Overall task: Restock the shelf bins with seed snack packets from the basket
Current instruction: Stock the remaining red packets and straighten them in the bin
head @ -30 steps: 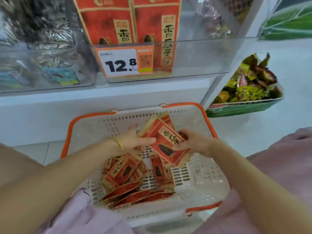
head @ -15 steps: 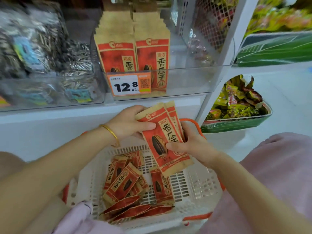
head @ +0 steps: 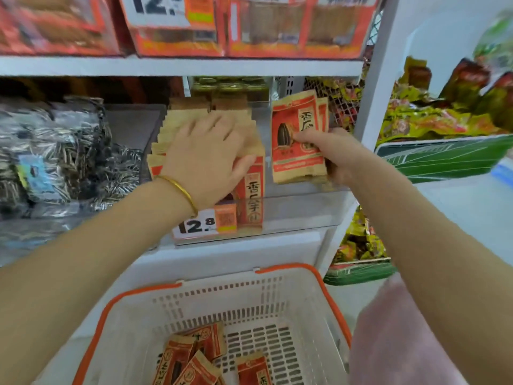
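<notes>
My right hand grips a small stack of red and tan seed snack packets, held upright inside the clear shelf bin, in its open right part. My left hand lies over the tops of the rows of matching packets standing in the bin's left part, fingers spread and thumb on the front packet. Below, the white basket with orange rim holds several more of the same packets on its floor.
A 12.8 price tag hangs on the bin front. Silver seed bags fill the bin to the left. Red boxes stand on the shelf above. A white shelf post rises at right, with green trays of yellow-wrapped snacks beyond.
Both hands rose from over the basket to the shelf bin. My left hand let go of the stack and went onto the shelved packets; my right carried the stack into the bin.
</notes>
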The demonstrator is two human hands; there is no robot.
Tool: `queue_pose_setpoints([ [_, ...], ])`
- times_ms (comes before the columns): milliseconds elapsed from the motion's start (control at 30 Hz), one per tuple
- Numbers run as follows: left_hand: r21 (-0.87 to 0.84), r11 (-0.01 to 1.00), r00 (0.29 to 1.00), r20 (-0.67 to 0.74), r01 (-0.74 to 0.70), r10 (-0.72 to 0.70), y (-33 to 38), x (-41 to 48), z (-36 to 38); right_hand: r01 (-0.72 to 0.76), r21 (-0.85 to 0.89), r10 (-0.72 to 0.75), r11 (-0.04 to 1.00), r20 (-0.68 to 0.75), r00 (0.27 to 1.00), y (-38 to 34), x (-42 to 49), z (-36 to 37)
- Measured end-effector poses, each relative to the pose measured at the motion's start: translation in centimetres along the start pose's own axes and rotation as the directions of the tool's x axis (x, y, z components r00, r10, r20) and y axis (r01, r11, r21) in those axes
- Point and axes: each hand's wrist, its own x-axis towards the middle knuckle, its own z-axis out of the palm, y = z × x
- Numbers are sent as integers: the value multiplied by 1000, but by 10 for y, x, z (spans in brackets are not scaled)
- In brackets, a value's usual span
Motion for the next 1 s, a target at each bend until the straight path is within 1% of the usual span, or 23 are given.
queue_pose_setpoints([
  [67, -4, 1000, 999, 46, 11, -11, -5, 3, 6, 23, -104, -26, 994, -30, 999, 1, 41, 9],
  [133, -26, 1000, 999, 51, 10, -8, -8, 5, 10, 55, -181, -66, 982, -56, 996, 9, 74, 19],
  [167, -41, 999, 999, 54, 8, -6, -9, 6, 11, 84, -190, -95, 978, -50, 994, 12, 87, 24],
  [234, -68, 998, 998, 70, 5, 0, -9, 7, 12, 144, -151, -147, 978, -4, 989, 21, 112, 34],
  [300, -66, 998, 998, 59, -7, 11, -10, 8, 13, 173, -134, -170, 976, 31, 985, 33, 132, 40],
  [367, -57, 998, 999, 43, -18, 20, -11, 9, 14, 180, -247, -172, 952, 57, 984, 43, 144, 41],
  [434, -60, 998, 998, 50, -23, 26, -12, 10, 16, 159, -339, -153, 927, 46, 987, 50, 155, 40],
  [500, -60, 998, 998, 61, -28, 31, -13, 10, 17, 118, -345, -124, 931, 5, 992, 52, 164, 41],
  [600, -56, 998, 999, 34, -16, 18, -13, 10, 19, 135, -414, -174, 901, -59, 983, 51, 174, 50],
  [667, -50, 999, 999, 33, -8, 10, -13, 10, 19, 130, -403, -160, 906, -42, 986, 52, 181, 57],
  [701, -47, 999, 1000, 24, -18, 19, -13, 10, 20, 118, -369, -138, 922, -28, 990, 51, 180, 60],
  [767, -45, 999, 999, 34, -26, 27, -13, 10, 20, 87, -429, -115, 899, -41, 992, 48, 175, 60],
  [801, -43, 999, 999, 28, -21, 22, -13, 9, 19, 74, -452, -96, 889, -27, 995, 46, 173, 59],
  [901, -29, 999, 999, 11, -42, 42, -14, 10, 21, 19, -519, -53, 855, -51, 997, 42, 164, 54],
  [934, -35, 999, 999, 33, -36, 37, -13, 10, 20, 17, -509, -52, 861, -54, 997, 40, 157, 53],
  [1001, -57, 998, 999, 30, -33, 35, -15, 8, 18, 13, -473, -52, 881, -68, 996, 31, 141, 54],
])
